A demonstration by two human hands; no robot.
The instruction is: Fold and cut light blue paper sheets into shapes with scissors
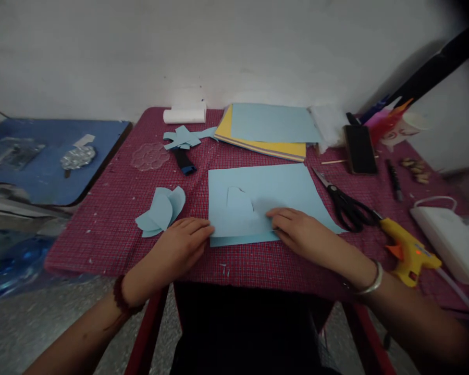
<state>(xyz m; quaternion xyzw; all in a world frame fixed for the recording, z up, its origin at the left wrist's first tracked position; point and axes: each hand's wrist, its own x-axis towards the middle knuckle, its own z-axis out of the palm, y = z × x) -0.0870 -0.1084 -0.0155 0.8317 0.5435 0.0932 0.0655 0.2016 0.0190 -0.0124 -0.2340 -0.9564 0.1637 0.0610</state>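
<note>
Paper [268, 192], light-blue, rectangular, layered, lies near front edge of red checked-cloth tabletop [113, 229]. Likely light, flexible, easily creased; hold at near corners. Left hand [189, 237] touches near-left corner, right hand [297, 229] rests half-curled on top; grip indeterminable.

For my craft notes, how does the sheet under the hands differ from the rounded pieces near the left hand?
The sheet is large; the pieces are small. The sheet has mostly straight edges; the pieces have curved ones. The sheet lies spread out; the pieces overlap in a pile. Both are light blue.
</note>
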